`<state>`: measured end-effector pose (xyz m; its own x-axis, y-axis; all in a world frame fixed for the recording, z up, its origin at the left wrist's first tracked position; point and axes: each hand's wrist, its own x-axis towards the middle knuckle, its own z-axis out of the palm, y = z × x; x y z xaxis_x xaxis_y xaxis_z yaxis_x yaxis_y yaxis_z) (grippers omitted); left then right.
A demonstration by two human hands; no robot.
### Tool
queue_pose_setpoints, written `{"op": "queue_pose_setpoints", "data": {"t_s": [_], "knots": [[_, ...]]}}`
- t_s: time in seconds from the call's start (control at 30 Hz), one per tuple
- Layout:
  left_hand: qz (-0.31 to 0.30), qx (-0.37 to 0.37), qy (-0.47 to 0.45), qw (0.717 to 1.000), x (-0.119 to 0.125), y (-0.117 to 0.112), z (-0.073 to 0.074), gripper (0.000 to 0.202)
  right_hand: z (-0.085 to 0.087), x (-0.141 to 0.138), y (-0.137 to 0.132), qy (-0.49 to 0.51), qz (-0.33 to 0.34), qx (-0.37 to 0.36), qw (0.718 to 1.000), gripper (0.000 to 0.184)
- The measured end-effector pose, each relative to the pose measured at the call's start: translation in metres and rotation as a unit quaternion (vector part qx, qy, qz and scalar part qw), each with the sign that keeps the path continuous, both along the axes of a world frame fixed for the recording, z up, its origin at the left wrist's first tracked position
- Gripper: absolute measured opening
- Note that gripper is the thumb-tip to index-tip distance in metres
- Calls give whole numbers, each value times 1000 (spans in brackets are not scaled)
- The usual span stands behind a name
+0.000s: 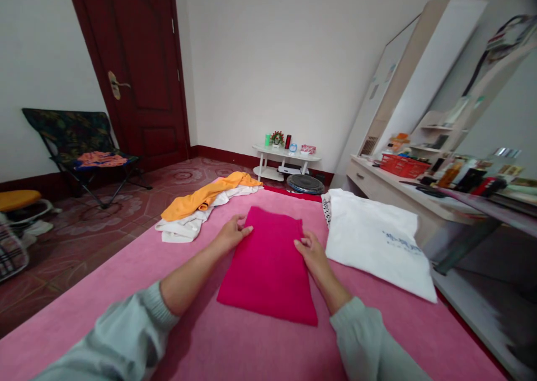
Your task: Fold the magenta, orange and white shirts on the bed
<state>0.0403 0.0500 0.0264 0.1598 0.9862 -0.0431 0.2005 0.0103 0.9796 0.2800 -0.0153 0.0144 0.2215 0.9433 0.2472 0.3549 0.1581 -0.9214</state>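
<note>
A folded magenta garment point(271, 269) lies flat on the pink bed cover point(201, 325) in front of me. My left hand point(233, 234) grips its left edge near the far end, thumb on top of the cloth. At the opposite edge my right hand point(312, 250) holds the fabric between thumb and fingers. The fingertips under the edges are partly hidden. To the right rests a folded white garment point(369, 233) with dark lettering, over a black-and-white patterned piece point(327, 208). Orange clothing point(210, 195) lies loosely on white clothing point(180, 228) at the far left.
Along the right stands a dresser point(356, 174) bearing a red basket point(403, 165) and several bottles. A low white table point(268, 151) is by the far wall, near a round dark object point(305, 183). At left are a folding chair point(67, 135) and a yellow-topped stool point(19, 200).
</note>
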Motion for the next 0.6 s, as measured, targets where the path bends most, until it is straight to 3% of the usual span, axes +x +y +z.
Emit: {"op": "queue_pose_setpoints", "data": {"t_s": [0.1,0.2,0.37,0.5,0.6], "knots": [[11,71,8,997,1,15,-46,58,-43,3,6,-25,-40,9,999,59],[-29,115,9,993,-4,17,-66,65,-55,4,1,-107,-20,46,993,50],[-46,165,102,980,-5,13,-61,50,-45,3,2,-152,8,54,987,27],[-41,154,108,981,-4,1,-51,48,-44,3,-2,-117,13,44,992,25],[-63,139,118,981,-12,-21,-42,47,-42,5,-20,-60,39,-2,997,28]]}}
